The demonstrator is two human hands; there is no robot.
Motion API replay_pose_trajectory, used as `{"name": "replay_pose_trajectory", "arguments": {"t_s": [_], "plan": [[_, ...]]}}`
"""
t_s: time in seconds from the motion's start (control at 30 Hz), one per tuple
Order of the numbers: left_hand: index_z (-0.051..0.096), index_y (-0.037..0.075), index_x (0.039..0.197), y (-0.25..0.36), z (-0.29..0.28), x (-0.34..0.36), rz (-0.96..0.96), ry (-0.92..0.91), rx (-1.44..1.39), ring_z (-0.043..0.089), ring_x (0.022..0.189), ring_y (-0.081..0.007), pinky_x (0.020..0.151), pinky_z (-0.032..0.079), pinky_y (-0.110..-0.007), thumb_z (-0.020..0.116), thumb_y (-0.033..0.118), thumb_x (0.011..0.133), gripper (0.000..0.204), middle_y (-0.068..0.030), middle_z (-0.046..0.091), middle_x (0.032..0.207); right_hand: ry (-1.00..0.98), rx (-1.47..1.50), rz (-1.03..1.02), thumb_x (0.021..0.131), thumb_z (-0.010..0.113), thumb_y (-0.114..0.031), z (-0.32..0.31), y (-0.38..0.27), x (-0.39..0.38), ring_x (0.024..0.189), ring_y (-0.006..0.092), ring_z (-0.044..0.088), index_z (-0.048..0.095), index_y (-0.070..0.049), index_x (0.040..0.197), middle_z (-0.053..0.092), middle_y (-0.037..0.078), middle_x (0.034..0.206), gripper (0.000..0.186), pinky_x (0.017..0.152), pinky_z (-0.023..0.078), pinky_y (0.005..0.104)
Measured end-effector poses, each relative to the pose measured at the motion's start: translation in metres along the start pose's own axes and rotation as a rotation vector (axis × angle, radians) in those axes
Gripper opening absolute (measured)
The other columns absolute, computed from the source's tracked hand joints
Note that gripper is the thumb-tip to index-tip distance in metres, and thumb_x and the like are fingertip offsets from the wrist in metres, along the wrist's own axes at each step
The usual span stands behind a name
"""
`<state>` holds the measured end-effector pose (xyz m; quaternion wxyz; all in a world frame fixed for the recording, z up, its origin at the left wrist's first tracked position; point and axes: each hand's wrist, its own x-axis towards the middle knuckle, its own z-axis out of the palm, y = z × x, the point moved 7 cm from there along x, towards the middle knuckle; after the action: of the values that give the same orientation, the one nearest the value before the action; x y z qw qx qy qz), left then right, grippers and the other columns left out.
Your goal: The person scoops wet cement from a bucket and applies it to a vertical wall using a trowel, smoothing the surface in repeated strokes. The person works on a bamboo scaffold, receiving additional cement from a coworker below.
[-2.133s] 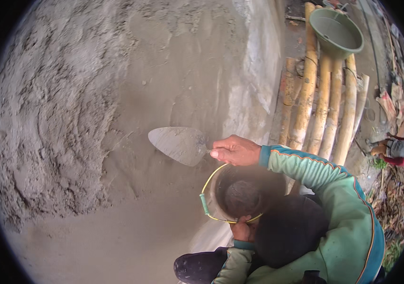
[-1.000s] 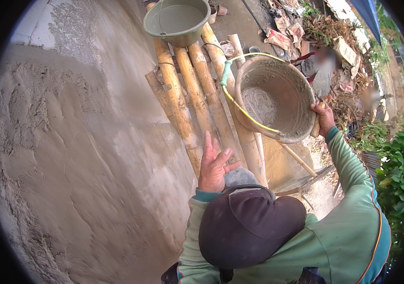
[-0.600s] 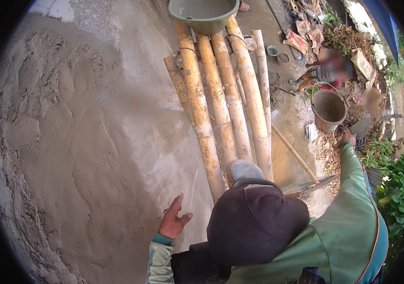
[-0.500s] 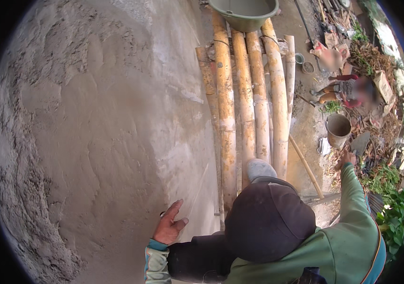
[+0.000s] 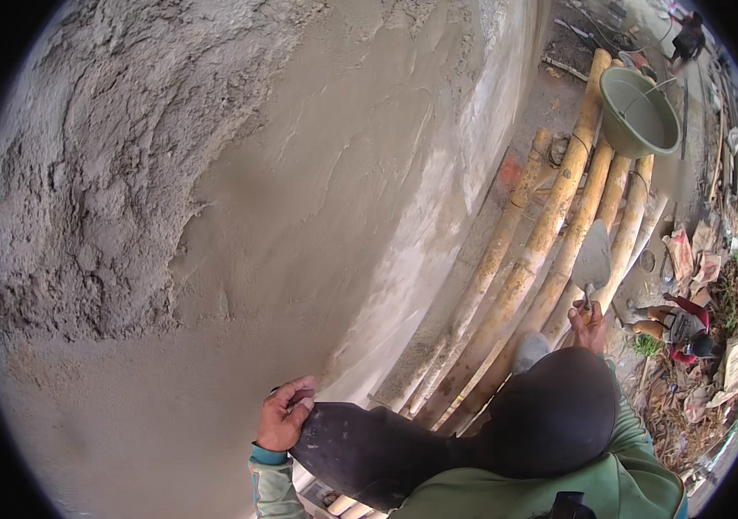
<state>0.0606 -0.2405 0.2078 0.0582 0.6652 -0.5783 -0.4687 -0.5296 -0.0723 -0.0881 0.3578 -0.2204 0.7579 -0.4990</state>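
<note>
My right hand (image 5: 587, 329) grips the handle of a trowel (image 5: 594, 258), its pointed blade held out over the bamboo poles (image 5: 520, 277). Beside my dark-trousered knee (image 5: 351, 441), my left hand (image 5: 287, 413) is near the wall, thumb and fingers slightly apart, nothing visible in it. Grey mortar covers much of the wall (image 5: 300, 173): rough and lumpy at the upper left, smoother toward the middle. A paler strip (image 5: 421, 251) runs along the edge by the poles. On the far end of the poles rests a green basin (image 5: 641, 112) with greyish contents.
Gaps show between the poles, with ground below. Down there to the right a person (image 5: 680, 329) is among dry leaves and torn paper sacks (image 5: 736, 359). Another person (image 5: 689, 39) stands at the far upper right. My shoe (image 5: 530, 352) is on the poles.
My view has swung left toward the wall. My right hand with the trowel has come in from the far right to over the poles. My left hand's fingers have drawn closer together by my knee.
</note>
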Motion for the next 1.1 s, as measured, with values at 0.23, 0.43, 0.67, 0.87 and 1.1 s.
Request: {"name": "replay_pose_trajectory", "arguments": {"t_s": [0.23,0.43,0.67,0.87,1.1], "plan": [[0.066,-0.001,0.139,0.019,-0.003,0.0,0.196,-0.012,-0.199,0.068,0.116,-0.0245,0.102,0.051,-0.037,0.063,0.017,0.105,0.039,-0.0144,0.07,0.13,-0.16,-0.179,0.012,0.093,0.079,-0.02,0.081,-0.027,-0.015,0.084,0.0136,0.06,0.065,-0.004,0.108,0.066,0.003,0.091,0.026,0.078,0.051,0.033],[0.063,0.002,0.143,0.061,0.006,-0.004,0.38,-0.106,0.042,0.067,0.123,-0.0392,0.105,0.052,-0.042,0.054,0.043,0.11,0.053,-0.0233,0.066,0.138,-0.232,-0.052,0.147,0.089,0.083,-0.025,0.108,-0.034,-0.032,0.082,0.0144,0.059,0.064,-0.006,0.101,0.066,0.003,0.09,0.03,0.078,0.049,0.0317],[0.061,0.009,0.145,0.042,0.042,-0.015,0.32,-0.333,0.506,0.068,0.117,-0.0401,0.096,0.058,-0.048,0.055,0.048,0.108,0.054,-0.0204,0.065,0.136,-0.132,0.013,0.105,0.092,0.081,-0.022,0.086,-0.045,-0.029,0.073,0.0121,0.062,0.064,-0.005,0.101,0.068,0.004,0.086,0.026,0.065,0.051,0.0289],[0.065,0.01,0.139,0.015,0.051,-0.025,0.143,-0.351,0.579,0.069,0.118,-0.0354,0.095,0.058,-0.047,0.063,0.043,0.102,0.05,-0.015,0.067,0.138,0.096,-0.024,0.259,0.093,0.079,-0.025,0.015,-0.033,-0.062,0.069,0.0161,0.07,0.063,-0.004,0.106,0.069,0.006,0.082,0.029,0.059,0.054,0.0321],[0.059,0.006,0.146,0.018,0.053,-0.077,0.245,-0.23,0.404,0.059,0.134,-0.0402,0.109,0.052,-0.048,0.07,0.032,0.097,0.057,-0.0223,0.055,0.153,-0.194,-1.167,0.357,0.09,0.08,-0.027,-0.135,0.007,-0.237,0.075,0.0328,0.077,0.071,0.004,0.106,0.077,0.02,0.094,0.036,0.07,0.061,0.0425]]}}
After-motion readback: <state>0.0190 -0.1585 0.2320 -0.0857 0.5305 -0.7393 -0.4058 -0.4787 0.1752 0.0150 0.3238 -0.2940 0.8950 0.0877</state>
